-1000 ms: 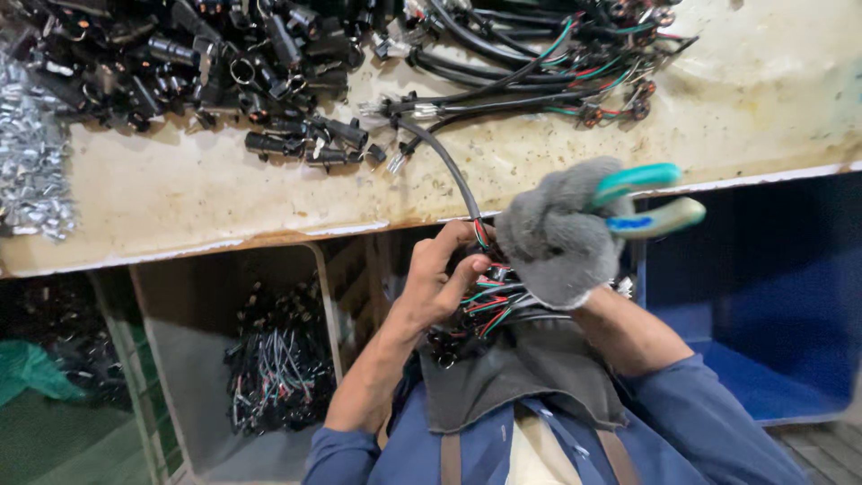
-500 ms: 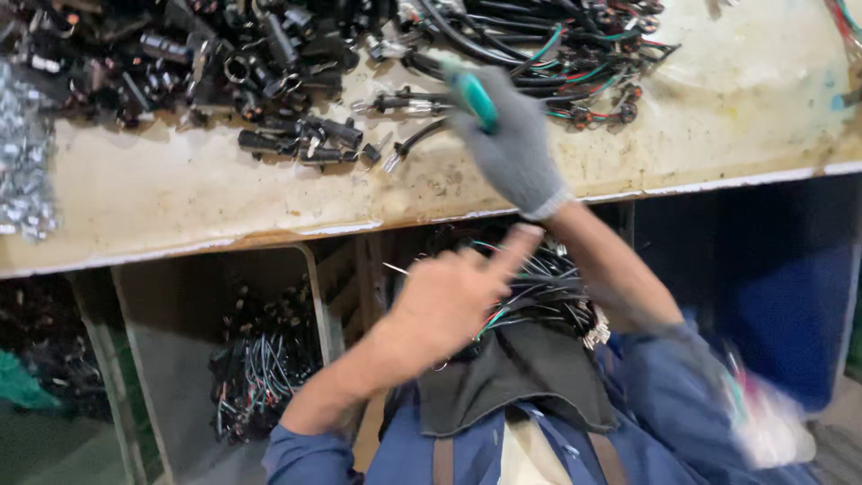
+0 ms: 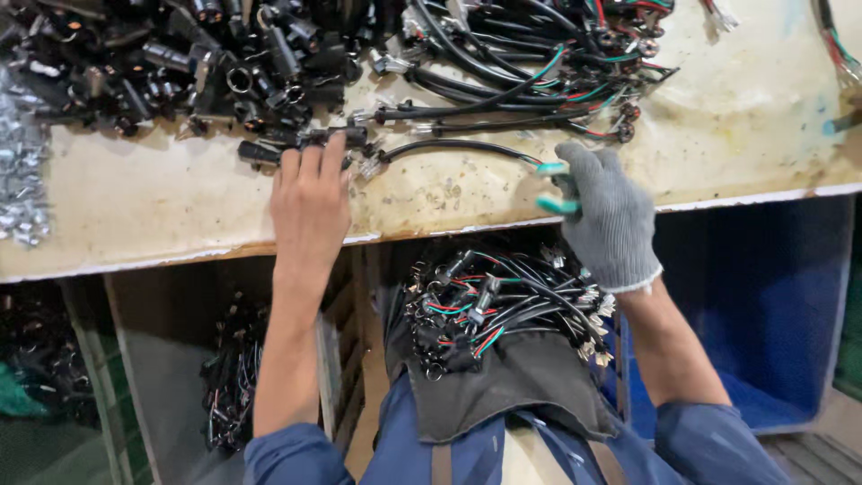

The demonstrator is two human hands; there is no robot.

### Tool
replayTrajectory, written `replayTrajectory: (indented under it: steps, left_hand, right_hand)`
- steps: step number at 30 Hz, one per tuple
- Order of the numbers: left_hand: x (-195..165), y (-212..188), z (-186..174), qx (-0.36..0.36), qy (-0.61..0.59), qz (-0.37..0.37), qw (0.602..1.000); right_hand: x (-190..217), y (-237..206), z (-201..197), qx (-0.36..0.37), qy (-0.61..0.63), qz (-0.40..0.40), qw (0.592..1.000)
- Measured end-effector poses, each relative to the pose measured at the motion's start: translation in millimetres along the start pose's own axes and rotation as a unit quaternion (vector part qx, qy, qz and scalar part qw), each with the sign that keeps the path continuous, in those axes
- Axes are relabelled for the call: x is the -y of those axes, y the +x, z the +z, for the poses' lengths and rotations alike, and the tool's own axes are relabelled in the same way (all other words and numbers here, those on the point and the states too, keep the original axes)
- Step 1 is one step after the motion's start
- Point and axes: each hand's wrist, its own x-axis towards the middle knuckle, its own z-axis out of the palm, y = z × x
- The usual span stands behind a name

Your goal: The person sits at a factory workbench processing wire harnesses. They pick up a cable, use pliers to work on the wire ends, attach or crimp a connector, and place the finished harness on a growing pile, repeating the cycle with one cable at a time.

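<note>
- Nearest the wearer, a dark apron (image 3: pixel 503 386) sags below the workbench (image 3: pixel 180 216) edge, holding a bundle of finished cables (image 3: pixel 503 305) with red, green and white wires.
- Under the workbench, a bin of more cables (image 3: pixel 232 377) sits left of the apron, and a blue bin (image 3: pixel 754 296) right of it.
- The right hand (image 3: pixel 606 220), in a grey knit glove, rests at the workbench edge, closed around teal-handled pliers (image 3: pixel 558 187).
- The bare left hand (image 3: pixel 310 202) lies flat on the workbench, fingers stretched, fingertips touching a black connector (image 3: pixel 305 144); nothing clamped.
- A black cable (image 3: pixel 449 148) lies between both hands.
- Farther back, a pile of black parts (image 3: pixel 180 63) and looped cables (image 3: pixel 521 54).
- Silvery metal pieces (image 3: pixel 22 171) at the workbench's left end.
</note>
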Motion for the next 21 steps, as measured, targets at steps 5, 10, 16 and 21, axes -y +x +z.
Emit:
replayTrajectory:
  steps: [5,10,16,21]
  left_hand:
    - [0.0,-12.4,3.2,0.003,-0.046,0.003,0.999]
    - [-29.5,-20.4,-12.6,-0.053,-0.359,-0.093,0.927]
    - [-52.3,-39.4,-39.1,-0.004,-0.54,-0.106,0.835]
    - [-81.6,-45.1,-33.3,-0.055,-0.812,-0.121,0.569]
  right_hand:
    - [-24.4,-13.9,-2.0,0.008,0.102,0.03,0.994]
    - [-10.7,-21.5,-2.7,0.012,-0.017,-0.025,0.999]
    - [-2.2,-12.9,7.6,0.042,-0.066,0.007,0.997]
    - [-5.9,-14.3,27.4,0.085,-0.119,0.041,0.988]
